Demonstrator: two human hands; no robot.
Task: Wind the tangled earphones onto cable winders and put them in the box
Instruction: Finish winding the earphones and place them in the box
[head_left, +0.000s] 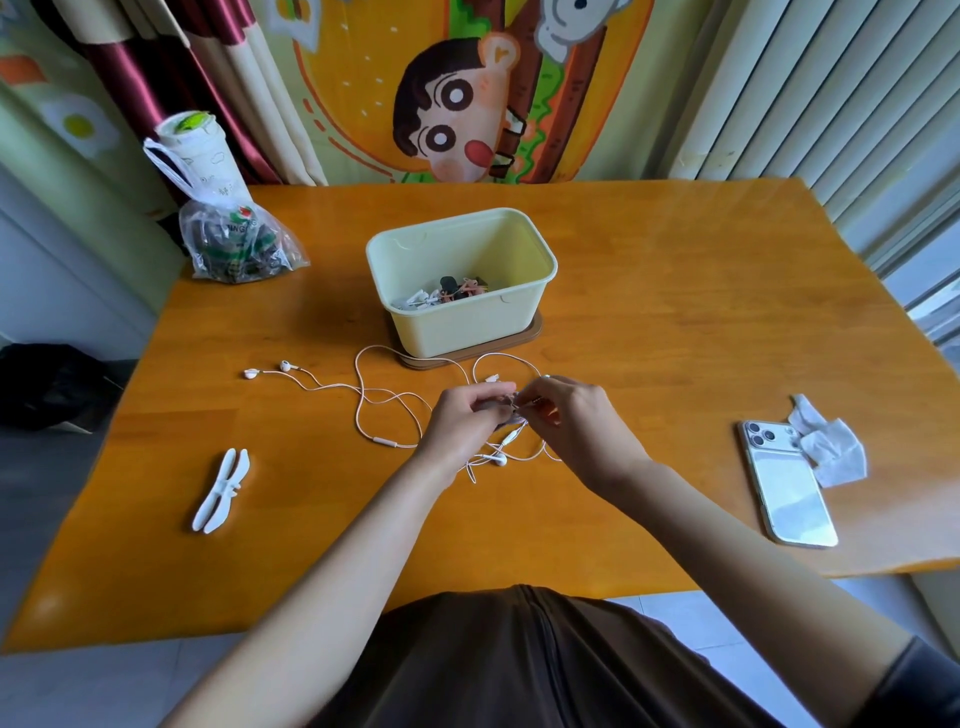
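Head: winder (506, 419) obscured by left hand (467, 415)

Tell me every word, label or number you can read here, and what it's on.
Plastic bag: green print that looks like "ING"; the rest is creased and blurred.
Paper cup: faint printed marks, too blurred to read.
Phone, box, cartoon hanging: no text visible.

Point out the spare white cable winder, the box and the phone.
white cable winder (224, 488): head view, middle joint.
box (462, 327): head view, front wall.
phone (787, 488): head view, back panel.
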